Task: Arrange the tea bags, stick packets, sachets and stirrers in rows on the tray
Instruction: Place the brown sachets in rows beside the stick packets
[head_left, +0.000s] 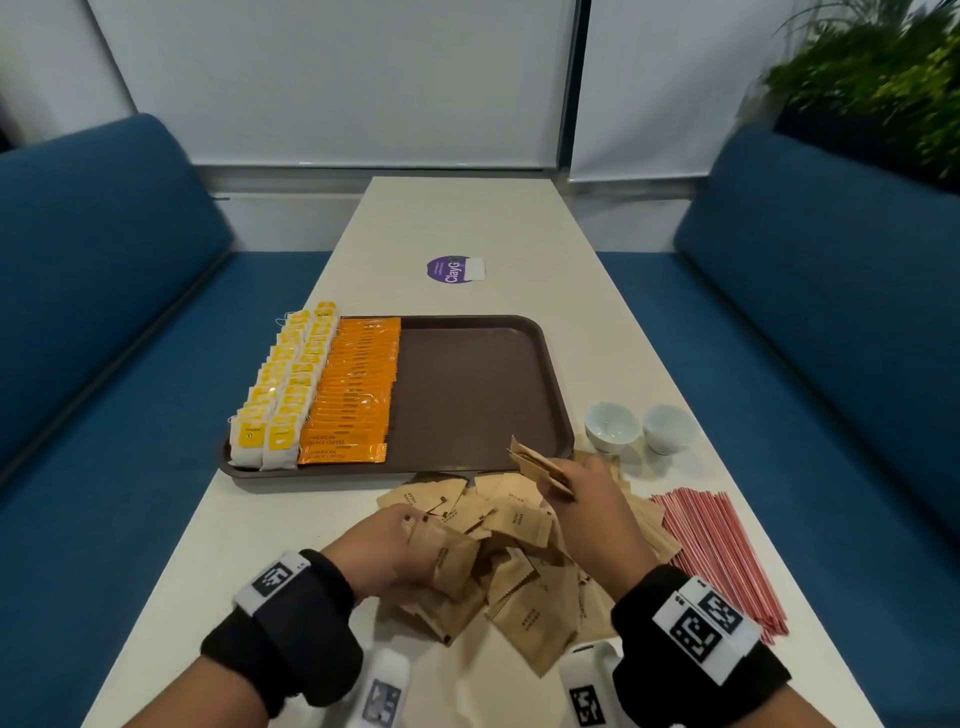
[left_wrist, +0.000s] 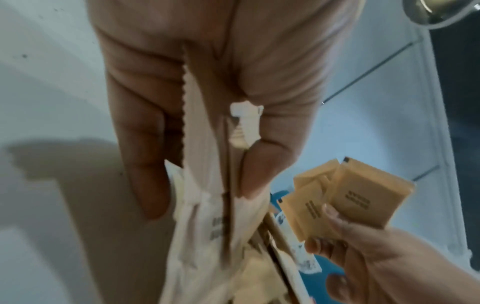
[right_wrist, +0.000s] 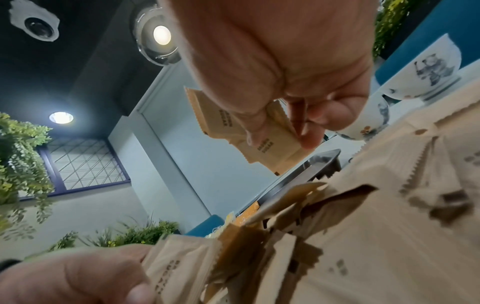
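Observation:
The brown tray (head_left: 467, 389) holds two rows of yellow tea bags (head_left: 283, 384) at its left and a row of orange stick packets (head_left: 356, 389) beside them. A loose pile of brown paper sachets (head_left: 519, 571) lies on the table in front of the tray. My left hand (head_left: 395, 556) pinches a sachet (left_wrist: 205, 164) at the pile's left between thumb and fingers. My right hand (head_left: 576, 499) holds a small fanned stack of sachets (head_left: 535, 462) just above the tray's near right corner; the stack (right_wrist: 249, 133) also shows in the right wrist view. Red stirrers (head_left: 727, 561) lie at the right.
Two small white cups (head_left: 636, 428) stand right of the tray. A purple round sticker (head_left: 454, 269) is farther along the table. Blue sofas (head_left: 104, 312) flank the narrow table on both sides. The tray's right half is bare.

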